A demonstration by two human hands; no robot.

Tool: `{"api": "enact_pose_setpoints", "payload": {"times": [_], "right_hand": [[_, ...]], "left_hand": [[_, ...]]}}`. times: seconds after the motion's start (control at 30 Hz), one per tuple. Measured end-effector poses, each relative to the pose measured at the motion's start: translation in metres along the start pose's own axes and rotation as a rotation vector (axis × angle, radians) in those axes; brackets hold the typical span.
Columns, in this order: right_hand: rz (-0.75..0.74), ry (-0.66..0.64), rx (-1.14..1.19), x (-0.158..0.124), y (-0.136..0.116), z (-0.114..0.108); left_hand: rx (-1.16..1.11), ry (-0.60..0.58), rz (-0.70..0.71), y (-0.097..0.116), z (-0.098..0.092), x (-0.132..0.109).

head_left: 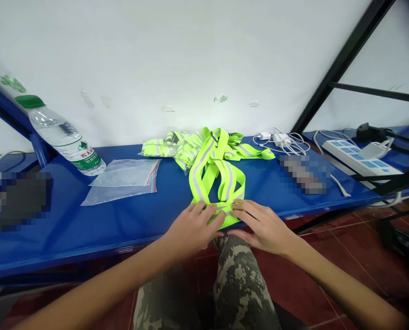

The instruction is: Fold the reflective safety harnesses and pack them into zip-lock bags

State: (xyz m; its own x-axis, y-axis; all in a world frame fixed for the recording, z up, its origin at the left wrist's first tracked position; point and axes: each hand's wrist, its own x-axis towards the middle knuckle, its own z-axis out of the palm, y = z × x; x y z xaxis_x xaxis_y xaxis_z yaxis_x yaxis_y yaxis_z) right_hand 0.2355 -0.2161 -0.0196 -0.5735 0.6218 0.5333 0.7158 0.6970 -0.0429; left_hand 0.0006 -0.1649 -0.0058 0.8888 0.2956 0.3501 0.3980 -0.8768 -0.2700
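A neon-yellow reflective strap (230, 178) with silver stripes lies in loops near the front edge of the blue table. My left hand (196, 224) holds the left side of its near end, fingers curled over the top. From the right, my right hand (264, 224) grips the same end, its fingertips on the band and its thumb low by the table edge. A small gap separates the two hands. Behind the loops, more yellow straps (187, 149) are heaped against the wall, some in clear plastic. The undersides of both hands are hidden.
Clear zip bags (122, 181) lie left of the straps, beside a water bottle (69, 137) with a green cap. White chargers and cables (282, 140) sit at the back right, near a power strip (361, 158). A black metal frame (338, 68) rises on the right.
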Motion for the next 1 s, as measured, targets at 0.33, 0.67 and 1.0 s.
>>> {"api": "enact_pose_setpoints", "payload": {"times": [0.33, 0.67, 1.0], "right_hand": [[0.135, 0.032, 0.087, 0.012, 0.007, 0.000], [0.183, 0.106, 0.217, 0.029, 0.019, 0.017], [0.710, 0.213, 0.840, 0.029, 0.057, 0.005]], "left_hand": [[-0.115, 0.157, 0.030, -0.027, 0.001, 0.015], [-0.097, 0.288, -0.001, -0.034, 0.017, 0.025], [-0.018, 0.223, 0.101, -0.034, 0.018, 0.027]]}}
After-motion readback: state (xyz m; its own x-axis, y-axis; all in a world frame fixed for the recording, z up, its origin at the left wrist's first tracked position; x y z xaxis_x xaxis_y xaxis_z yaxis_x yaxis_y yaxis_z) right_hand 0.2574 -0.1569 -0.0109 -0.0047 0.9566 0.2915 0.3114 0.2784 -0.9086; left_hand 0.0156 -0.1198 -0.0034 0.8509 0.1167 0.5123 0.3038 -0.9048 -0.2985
